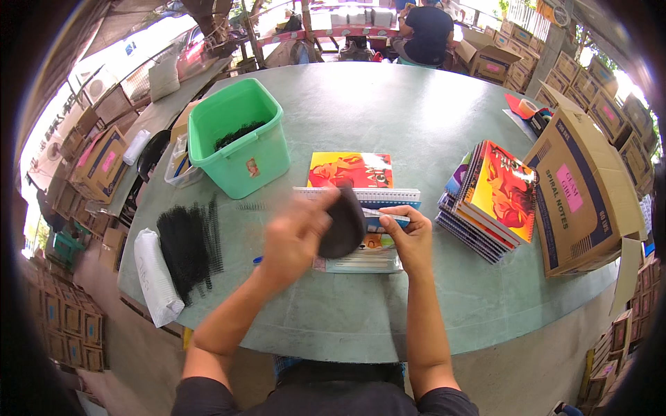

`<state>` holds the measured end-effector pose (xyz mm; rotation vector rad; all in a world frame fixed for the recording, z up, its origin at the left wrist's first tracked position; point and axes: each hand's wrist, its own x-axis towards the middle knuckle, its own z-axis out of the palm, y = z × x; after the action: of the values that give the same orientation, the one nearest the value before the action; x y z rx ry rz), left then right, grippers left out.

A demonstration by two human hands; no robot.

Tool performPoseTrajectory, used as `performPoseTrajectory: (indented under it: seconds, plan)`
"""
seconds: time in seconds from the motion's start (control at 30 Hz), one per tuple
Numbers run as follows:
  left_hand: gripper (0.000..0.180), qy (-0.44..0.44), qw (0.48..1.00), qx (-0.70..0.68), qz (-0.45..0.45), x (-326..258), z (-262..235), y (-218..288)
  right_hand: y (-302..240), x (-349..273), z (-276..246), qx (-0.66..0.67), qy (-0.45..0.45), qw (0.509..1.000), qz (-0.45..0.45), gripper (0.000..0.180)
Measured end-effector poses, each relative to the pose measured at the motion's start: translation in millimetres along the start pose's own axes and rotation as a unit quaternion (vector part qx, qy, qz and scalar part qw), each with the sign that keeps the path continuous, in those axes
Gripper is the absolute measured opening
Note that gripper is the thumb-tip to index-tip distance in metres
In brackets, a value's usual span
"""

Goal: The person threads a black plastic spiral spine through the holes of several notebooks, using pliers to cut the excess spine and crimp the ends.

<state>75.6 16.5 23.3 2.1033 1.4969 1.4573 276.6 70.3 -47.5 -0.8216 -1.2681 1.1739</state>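
My right hand pinches the edge of a notebook between thumb and fingers, at the middle of the table. Motion smears my left hand, so its fingers do not show clearly. Beside it a dark rounded object, whose kind I cannot make out, covers part of the notebook. A notebook with a yellow and red cover lies just beyond, near a white punched edge. Closer to me rests another stack of notebooks. A loose spiral coil lies past my left hand.
Black spiral coils lie at left beside a white wrapped roll. A green bucket contains more coils. To the right stand spiral notebooks and an open cardboard box. A person sits beyond the table.
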Motion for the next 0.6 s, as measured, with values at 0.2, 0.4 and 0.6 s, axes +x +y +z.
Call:
performPoseTrajectory:
  seconds: [0.2,0.4,0.6]
  plan:
    - [0.029,-0.170,0.982,-0.079,-0.015,-31,11,-2,-20,-1,4,-0.213,-0.002,0.961,-0.174,0.020]
    - [0.035,-0.312,0.948,0.044,-0.032,-77,31,-44,-41,-1,35,-0.438,-0.030,0.846,-0.303,0.021]
    - [0.022,-0.030,0.971,0.186,0.144,-10,13,-17,-37,1,35,-0.465,-0.053,0.833,-0.295,0.020]
